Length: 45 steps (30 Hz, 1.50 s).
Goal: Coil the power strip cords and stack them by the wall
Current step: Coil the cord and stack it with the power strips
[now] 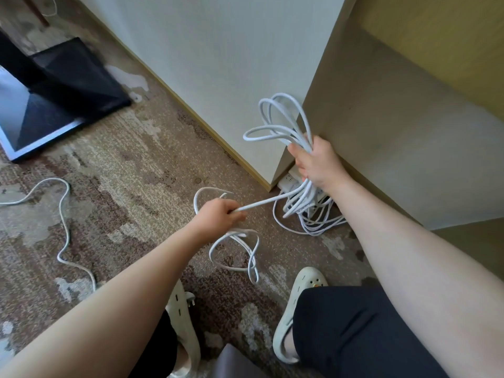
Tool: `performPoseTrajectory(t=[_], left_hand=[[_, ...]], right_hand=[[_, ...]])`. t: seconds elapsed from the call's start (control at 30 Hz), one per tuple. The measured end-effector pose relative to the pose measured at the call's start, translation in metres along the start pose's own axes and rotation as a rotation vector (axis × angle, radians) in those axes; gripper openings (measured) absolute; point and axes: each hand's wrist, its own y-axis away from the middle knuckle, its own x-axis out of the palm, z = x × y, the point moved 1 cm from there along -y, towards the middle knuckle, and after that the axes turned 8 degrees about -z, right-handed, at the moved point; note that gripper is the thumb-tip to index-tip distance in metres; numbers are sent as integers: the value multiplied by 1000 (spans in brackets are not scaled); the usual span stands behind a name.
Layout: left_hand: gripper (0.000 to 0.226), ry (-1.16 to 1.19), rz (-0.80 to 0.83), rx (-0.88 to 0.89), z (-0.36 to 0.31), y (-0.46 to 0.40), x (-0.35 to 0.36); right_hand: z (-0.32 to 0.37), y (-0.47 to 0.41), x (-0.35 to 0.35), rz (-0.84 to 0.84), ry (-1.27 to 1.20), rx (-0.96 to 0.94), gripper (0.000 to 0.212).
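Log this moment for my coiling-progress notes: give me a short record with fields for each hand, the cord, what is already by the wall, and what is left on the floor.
left hand: left hand has its grip closed on a straight run of the white cord
right hand: right hand grips the coiled loops, held up near the wall corner
by the wall: power strip with a cord pile on the carpet
still loose: tangled loops under the left hand; another cord trailing left
plug: a plug by the left shoe

White cords [283, 118], brown mottled carpet [136, 186], w/ cream, maybe off-white, clogs [297, 309].
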Motion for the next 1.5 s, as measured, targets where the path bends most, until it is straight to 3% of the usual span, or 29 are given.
performPoseTrajectory(t=[0.07, 0.17, 0.23, 0.33, 0.43, 0.63, 0.8, 0.9, 1.07, 1.33, 1.5], left_hand=[[20, 14, -41, -2, 3, 1, -12], [17, -74, -90, 23, 5, 4, -30], [15, -160, -146, 17, 6, 7, -45], [25, -234, -241, 19, 0, 16, -66], [26, -197, -220, 39, -11, 26, -73], [30, 52, -290, -17, -33, 24, -75], [25, 191, -226, -59, -54, 34, -83], [23, 161, -235, -71, -72, 46, -93], [26, -8, -330, -50, -95, 38, -96], [18, -57, -193, 44, -99, 47, -72], [23, -81, -184, 107, -91, 52, -67]], right_hand=[[4, 3, -6, -49, 156, -71, 4], [10, 11, -11, -104, 299, -179, 15], [13, 15, -15, -145, 342, -210, 3], [24, 22, -23, -216, 396, -301, 22], [33, 29, -28, -252, 430, -379, 30], [39, 24, -26, -146, 447, -309, 37], [65, 22, -42, -121, 464, -272, 31], [89, 35, -50, -130, 537, -288, 22], [111, 47, -58, -188, 571, -395, 25], [123, 66, -76, -174, 372, -378, 31], [131, 68, -84, -181, 428, -420, 32]])
